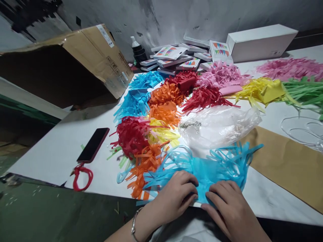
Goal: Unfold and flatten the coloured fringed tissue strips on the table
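Note:
A light-blue tissue paper tassel point(205, 169) lies spread at the table's front edge, fringed at both ends with a plain band in the middle. At the left side of that band, my left hand point(180, 190) has its fingers curled on the paper. My right hand point(224, 200) grips the band's right side, its thumb low by the table edge and its fingers bent over the paper. The near edge of the band is partly hidden by the hands. Orange fringed paper point(148, 164) touches the tassel's left end, and a crumpled clear plastic bag point(222, 126) lies just behind it.
Red point(132, 134), blue point(136, 101), pink point(219, 75), yellow point(270, 90) and green point(305, 90) fringed bundles cover the table's middle and right. A phone point(93, 144), open cardboard box point(93, 57), stacked flat boxes point(171, 57), white box point(259, 45) and brown board point(280, 164) surround them.

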Available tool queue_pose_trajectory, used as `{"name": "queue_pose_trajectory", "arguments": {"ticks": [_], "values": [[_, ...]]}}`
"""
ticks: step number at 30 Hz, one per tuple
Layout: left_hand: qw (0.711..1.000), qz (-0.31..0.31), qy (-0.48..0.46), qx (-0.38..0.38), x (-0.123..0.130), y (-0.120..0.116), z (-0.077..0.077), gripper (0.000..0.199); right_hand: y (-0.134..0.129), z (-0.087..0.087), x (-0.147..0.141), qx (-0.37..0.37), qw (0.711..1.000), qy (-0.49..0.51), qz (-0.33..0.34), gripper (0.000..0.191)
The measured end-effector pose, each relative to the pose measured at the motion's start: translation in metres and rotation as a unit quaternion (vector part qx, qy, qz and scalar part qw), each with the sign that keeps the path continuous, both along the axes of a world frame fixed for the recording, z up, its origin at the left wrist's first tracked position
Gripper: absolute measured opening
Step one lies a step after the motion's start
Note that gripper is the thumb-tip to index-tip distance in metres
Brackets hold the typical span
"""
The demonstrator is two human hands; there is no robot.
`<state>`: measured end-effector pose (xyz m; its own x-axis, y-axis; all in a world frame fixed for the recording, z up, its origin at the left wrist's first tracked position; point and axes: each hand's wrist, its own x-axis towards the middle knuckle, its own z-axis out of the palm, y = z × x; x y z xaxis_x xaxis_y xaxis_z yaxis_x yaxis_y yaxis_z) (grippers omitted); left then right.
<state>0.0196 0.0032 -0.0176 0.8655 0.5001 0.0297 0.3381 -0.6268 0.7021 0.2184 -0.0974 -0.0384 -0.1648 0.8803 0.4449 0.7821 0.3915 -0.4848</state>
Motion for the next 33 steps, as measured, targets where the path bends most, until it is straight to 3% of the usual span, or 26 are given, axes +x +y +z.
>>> {"name": "queue_pose_trajectory", "arguments": {"ticks": [4,11,18,26,33], "values": [[1.000,0.006,-0.001,-0.003,0.001,0.000,0.002,0.007,-0.002,-0.001,-0.001,0.005,1.000,0.000,-0.002,0.023],[0.998,-0.048,0.032,-0.010,-0.007,0.008,0.013,0.011,-0.003,-0.001,0.003,-0.003,1.000,-0.010,0.011,0.021],[0.999,-0.047,0.016,-0.001,-0.005,0.010,0.012,0.010,0.000,0.005,0.009,0.002,0.999,-0.019,0.026,0.016],[0.999,-0.021,0.023,0.023,-0.001,0.006,0.011,0.011,0.001,-0.002,0.007,0.003,1.000,-0.024,-0.012,0.017],[0.990,0.045,0.019,0.131,0.002,-0.005,0.005,0.012,0.002,-0.003,0.013,0.027,0.997,-0.073,-0.019,0.025]]}}
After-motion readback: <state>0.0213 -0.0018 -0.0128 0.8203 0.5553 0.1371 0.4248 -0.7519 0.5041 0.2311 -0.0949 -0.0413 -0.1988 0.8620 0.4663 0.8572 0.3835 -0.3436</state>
